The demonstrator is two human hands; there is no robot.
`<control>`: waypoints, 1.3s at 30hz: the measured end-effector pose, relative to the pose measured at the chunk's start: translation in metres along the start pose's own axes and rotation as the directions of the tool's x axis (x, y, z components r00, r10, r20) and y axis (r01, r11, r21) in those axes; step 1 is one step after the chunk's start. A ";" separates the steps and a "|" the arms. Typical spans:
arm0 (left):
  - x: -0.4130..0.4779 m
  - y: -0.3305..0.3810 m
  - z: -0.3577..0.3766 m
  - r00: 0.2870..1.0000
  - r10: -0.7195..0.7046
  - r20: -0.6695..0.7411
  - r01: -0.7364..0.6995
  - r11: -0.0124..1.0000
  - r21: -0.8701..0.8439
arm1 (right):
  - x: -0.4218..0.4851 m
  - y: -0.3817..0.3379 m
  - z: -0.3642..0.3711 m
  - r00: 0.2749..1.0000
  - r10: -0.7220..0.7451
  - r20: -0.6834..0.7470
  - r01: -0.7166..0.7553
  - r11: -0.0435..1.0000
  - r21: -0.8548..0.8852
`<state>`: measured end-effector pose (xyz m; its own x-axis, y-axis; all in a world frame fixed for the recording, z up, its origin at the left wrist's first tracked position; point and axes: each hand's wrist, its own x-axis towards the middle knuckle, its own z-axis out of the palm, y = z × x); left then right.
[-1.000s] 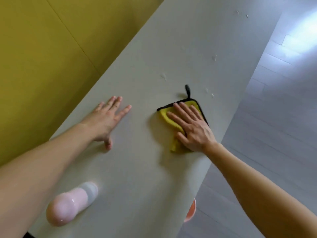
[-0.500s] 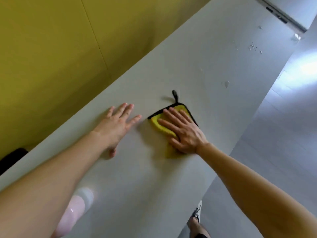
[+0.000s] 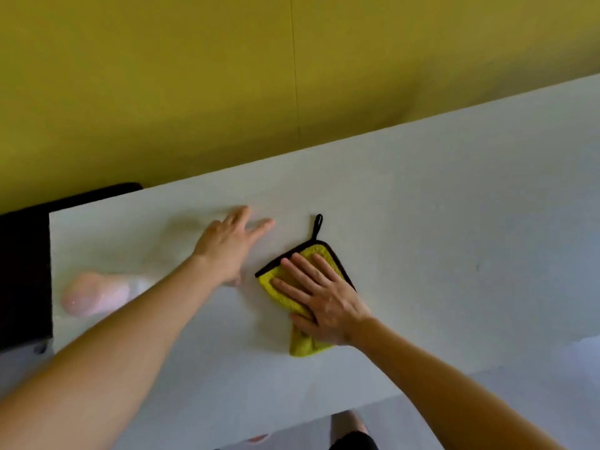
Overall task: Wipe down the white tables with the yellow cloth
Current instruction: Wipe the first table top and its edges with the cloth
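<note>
Cloth work, this: the yellow cloth [image 3: 319, 256] lies flat mid-bench under my right hand [image 3: 324, 300], whose fingers [image 3: 306, 268] are straight and spread, pressing rather than gripping. It looks soft, light and floppy, so I judge a flat palm on its middle drives it best; the black loop [image 3: 317, 225] is only for hanging. My left hand [image 3: 227, 251] rests flat on the white bench [image 3: 454, 254], holding nothing. 1 pink bottle [image 3: 92, 295] lies on its side near the left end; its contents I cannot tell.
</note>
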<state>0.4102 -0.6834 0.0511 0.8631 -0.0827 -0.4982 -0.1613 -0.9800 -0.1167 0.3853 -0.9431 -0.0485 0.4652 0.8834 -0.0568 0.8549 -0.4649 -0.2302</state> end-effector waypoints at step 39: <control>-0.045 -0.007 0.050 0.920 -0.386 0.064 0.379 0.838 -0.392 | 0.080 0.113 -0.038 0.769 0.612 -0.184 -0.625 0.781 -0.015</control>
<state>0.3483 -0.6638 0.0311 0.8257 0.3142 -0.4685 0.3800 -0.9236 0.0503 0.5283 -0.9273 -0.0422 0.9231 0.3845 -0.0059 0.3806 -0.9157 -0.1292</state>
